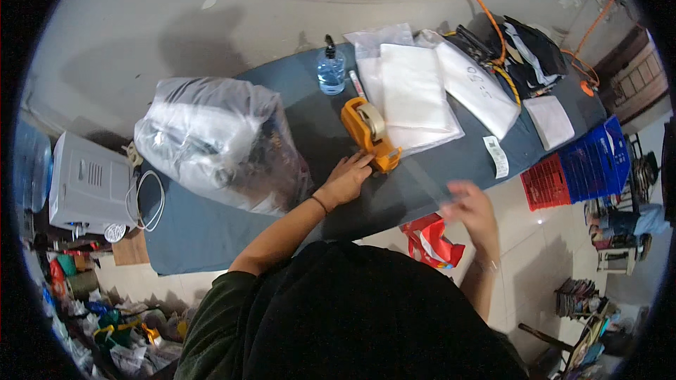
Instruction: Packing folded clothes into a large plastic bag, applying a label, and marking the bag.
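Observation:
My left hand (346,179) steadies an orange tape dispenser (369,142), its fingers pressed on the near end beside the cutter. A roll of tape sits upright in the dispenser. From that end a strip of clear tape (424,181) stretches toward my right hand (470,209), which is beyond the table's near edge. The right fingers are pinched at the strip's end and smeared by motion. Left of my left forearm lies a large clear plastic bag (218,144) with dark contents. White packets in clear plastic (415,91) rest just behind the dispenser.
Behind the dispenser stand a blue pump bottle (331,72) and a marker (357,85). A white label (496,157) lies near the table's (211,236) right side. Red and blue crates (588,165) stand beyond it. A red bag (431,241) is below the near edge.

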Demonstrator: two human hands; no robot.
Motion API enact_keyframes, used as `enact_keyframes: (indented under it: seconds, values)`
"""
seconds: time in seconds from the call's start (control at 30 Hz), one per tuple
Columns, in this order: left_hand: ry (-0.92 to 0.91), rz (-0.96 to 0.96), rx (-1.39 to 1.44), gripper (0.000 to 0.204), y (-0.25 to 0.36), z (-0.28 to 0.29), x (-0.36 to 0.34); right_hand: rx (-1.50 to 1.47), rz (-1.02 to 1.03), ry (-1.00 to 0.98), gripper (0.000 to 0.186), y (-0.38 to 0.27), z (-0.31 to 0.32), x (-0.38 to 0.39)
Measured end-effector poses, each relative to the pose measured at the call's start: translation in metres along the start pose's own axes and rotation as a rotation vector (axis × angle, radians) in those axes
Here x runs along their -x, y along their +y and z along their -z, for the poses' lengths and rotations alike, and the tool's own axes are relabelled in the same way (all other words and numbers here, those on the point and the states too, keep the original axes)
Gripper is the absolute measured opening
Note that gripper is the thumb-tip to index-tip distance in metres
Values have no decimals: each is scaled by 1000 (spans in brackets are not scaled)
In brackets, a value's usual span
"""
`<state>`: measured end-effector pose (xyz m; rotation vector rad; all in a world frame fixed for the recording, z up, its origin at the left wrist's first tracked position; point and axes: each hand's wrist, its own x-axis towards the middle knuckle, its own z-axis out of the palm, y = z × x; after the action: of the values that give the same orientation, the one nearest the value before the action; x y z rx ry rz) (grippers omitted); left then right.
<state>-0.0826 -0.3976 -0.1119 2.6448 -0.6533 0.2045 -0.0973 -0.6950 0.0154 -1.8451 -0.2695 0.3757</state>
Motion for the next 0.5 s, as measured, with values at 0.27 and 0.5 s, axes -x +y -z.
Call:
enact_keyframes:
  seconds: [0.27, 0.5]
  values:
    - [144, -118, 327, 24, 21, 31, -95, -139, -578, 452, 21, 11, 81, 240]
    - [-551, -12, 10, 15, 31, 12, -133, -217, -644, 398, 14, 72, 81, 226]
